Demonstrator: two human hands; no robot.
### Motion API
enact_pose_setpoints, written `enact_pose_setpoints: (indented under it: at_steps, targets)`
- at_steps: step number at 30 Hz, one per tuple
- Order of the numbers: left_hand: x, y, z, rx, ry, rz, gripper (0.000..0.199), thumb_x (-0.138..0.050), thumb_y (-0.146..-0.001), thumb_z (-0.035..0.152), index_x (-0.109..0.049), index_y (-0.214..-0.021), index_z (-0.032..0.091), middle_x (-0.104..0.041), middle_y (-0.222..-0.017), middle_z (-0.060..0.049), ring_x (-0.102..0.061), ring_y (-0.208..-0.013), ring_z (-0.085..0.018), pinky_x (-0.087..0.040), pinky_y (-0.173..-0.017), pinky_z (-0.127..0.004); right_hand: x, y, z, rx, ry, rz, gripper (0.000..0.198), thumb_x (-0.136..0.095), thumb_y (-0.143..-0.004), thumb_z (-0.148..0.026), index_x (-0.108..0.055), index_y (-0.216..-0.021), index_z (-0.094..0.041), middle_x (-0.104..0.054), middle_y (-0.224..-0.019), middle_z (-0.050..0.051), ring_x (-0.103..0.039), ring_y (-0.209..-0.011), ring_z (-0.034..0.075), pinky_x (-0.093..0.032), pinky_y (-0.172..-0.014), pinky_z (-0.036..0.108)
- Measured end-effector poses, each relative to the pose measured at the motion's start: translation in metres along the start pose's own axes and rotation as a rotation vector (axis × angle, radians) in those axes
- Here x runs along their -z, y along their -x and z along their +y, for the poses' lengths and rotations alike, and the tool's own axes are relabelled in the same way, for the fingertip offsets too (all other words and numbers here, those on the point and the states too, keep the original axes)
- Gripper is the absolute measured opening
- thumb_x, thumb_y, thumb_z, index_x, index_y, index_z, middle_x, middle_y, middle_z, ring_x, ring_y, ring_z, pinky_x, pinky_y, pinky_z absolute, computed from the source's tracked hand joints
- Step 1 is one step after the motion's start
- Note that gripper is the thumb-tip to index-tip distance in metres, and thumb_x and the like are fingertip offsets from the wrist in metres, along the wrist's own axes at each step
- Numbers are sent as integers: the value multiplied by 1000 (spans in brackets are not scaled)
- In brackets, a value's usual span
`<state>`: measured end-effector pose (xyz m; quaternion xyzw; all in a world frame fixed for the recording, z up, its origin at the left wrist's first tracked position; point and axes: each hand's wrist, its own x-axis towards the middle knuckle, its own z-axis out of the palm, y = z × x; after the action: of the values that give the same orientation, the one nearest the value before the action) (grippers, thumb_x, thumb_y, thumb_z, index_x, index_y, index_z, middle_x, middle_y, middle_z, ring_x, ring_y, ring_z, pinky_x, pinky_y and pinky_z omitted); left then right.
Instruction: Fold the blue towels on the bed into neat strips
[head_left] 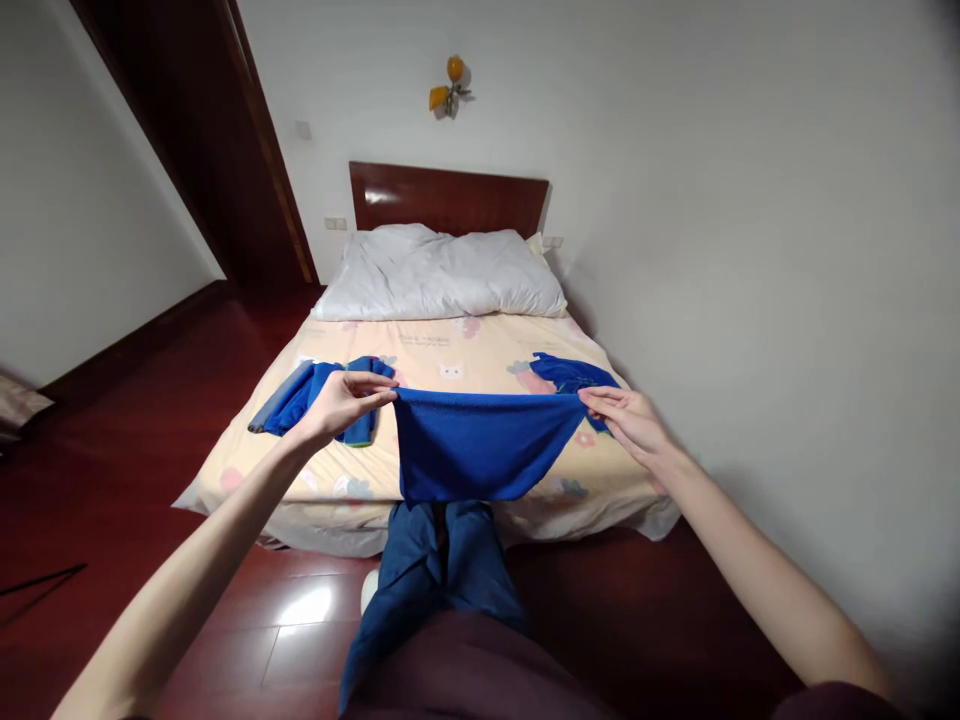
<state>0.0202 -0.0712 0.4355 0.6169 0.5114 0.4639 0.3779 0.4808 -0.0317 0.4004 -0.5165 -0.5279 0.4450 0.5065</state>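
A blue cloth [480, 440] hangs stretched between my two hands, its top edge nearly level and its lower part dropping in front of the bed's near edge. My left hand [349, 400] pinches the upper left corner. At the upper right corner, my right hand [626, 420] pinches the fabric between thumb and fingers. Behind my left hand, folded blue cloths [289, 400] lie on the bed, partly hidden by that hand. A crumpled blue cloth [566, 372] lies beyond my right hand, partly covered by it and the held cloth.
The bed [442, 345] has a cream patterned sheet, a grey-white quilt [442, 275] piled at its head and a dark wooden headboard [450, 197]. A white wall [787, 300] runs along the right. Dark red flooring [225, 600] extends on the left, with a thin black rod [45, 580].
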Motion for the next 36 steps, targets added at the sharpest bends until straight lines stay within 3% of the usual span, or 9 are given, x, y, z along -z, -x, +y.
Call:
enact_pose_setpoints:
  at_steps: [4,12,16,19,23,26,28,33,36]
  targets:
    - [-8,-22,-21,38,-5,1,51,-88,-59,55,-80,-92,17,-78,-93,-10,-73,-92,-27,-59,-89,-38,-9,-22,4,-55,-31,-3,50,-97,-51,-47,-80,-87,-17,-74,-83,8,-58,-63,12,-49,-53,24]
    - [-41,-112,-105,86,-60,56,55,-86,-56,52,-77,-92,13,-78,-88,-11,-73,-88,-26,-57,-85,-38,-51,-113,53,-44,46,7,53,-94,-50,-52,-75,-81,-14,-68,-64,3,-55,-54,11,-47,-52,25]
    - [-45,-153,-103,10,-14,115,61,-83,-61,53,-75,-104,11,-77,-88,-12,-72,-85,-23,-57,-83,-36,-63,-152,62,159,54,103,54,-87,-58,-58,-73,-85,-13,-75,-81,9,-65,-68,15,-54,-65,29]
    - [-39,-165,-92,-96,-54,173,62,-80,-66,56,-74,-110,12,-77,-99,-14,-72,-93,-24,-56,-86,-35,-60,-166,66,286,25,173,54,-83,-63,-59,-73,-90,-14,-76,-91,11,-69,-79,18,-56,-75,31]
    - [-31,-148,-103,-199,-191,217,54,-76,-72,58,-78,-104,15,-76,-105,-14,-69,-100,-26,-53,-91,-36,-53,-159,96,354,-1,191,48,-81,-67,-55,-74,-91,-15,-77,-96,12,-71,-86,20,-56,-84,33]
    - [-36,-113,-146,-195,-269,178,48,-74,-75,56,-79,-101,16,-76,-103,-13,-68,-99,-25,-52,-93,-35,-54,-130,143,294,21,127,44,-81,-66,-54,-75,-87,-15,-77,-93,11,-71,-86,21,-56,-86,35]
    - [-47,-83,-186,-96,-320,144,43,-72,-76,52,-80,-99,16,-76,-99,-12,-68,-96,-24,-52,-92,-35,-59,-103,183,184,38,66,43,-81,-63,-53,-75,-84,-16,-77,-89,11,-71,-85,23,-56,-86,37]
    - [-88,-11,-276,315,-415,-103,29,-73,-73,38,-79,-96,21,-77,-96,-9,-70,-99,-28,-53,-95,-38,-81,-31,278,-251,76,-6,38,-86,-51,-50,-72,-66,-18,-76,-76,9,-71,-78,25,-56,-81,40]
    - [-111,10,-306,400,-376,-156,46,-81,-62,37,-75,-105,21,-78,-90,-6,-74,-94,-30,-57,-88,-39,-92,-9,308,-331,75,9,38,-87,-47,-49,-68,-60,-19,-72,-65,7,-69,-68,25,-56,-71,38]
